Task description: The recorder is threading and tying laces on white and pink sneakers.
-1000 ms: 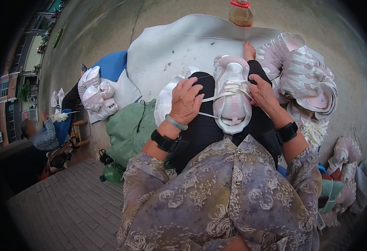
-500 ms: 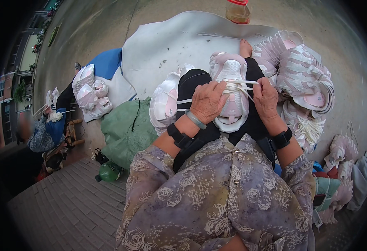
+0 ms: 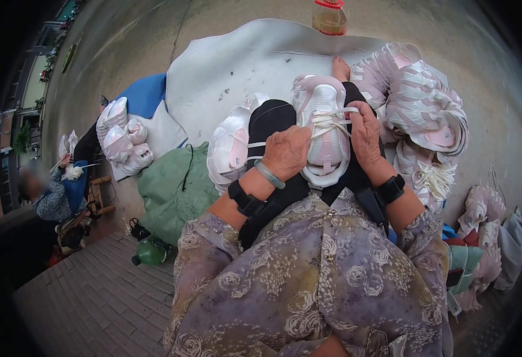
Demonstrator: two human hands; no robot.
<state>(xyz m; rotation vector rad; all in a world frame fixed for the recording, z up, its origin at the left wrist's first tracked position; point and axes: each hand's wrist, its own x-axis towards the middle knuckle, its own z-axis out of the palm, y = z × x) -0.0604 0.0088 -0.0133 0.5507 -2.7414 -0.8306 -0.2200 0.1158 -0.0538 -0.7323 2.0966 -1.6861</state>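
Observation:
A white and pink sneaker upper (image 3: 325,98) lies across my lap between my thighs, with a cream shoelace (image 3: 327,124) crossing its tongue. My left hand (image 3: 287,152) is closed on the lace at the upper's left side, and a length of lace trails out leftward from it. On the other side my right hand (image 3: 364,132) pinches the lace between thumb and fingers, a loop of it showing near the fingertips. To the left of my thigh rests a bundle of white and pink uppers (image 3: 231,149).
Stacked uppers (image 3: 424,98) stand to the right, with a bunch of cream laces (image 3: 436,181) below them. A green sack (image 3: 172,181) and green bottle (image 3: 151,251) are at left. Beyond the pale sheet (image 3: 237,65) stands a jug of yellowish liquid (image 3: 330,21). Another person (image 3: 59,193) sits far left.
My left hand has moved down and left, off the middle of the upper. My right hand has turned and shifted slightly left with the lace. The whole view has shifted a little.

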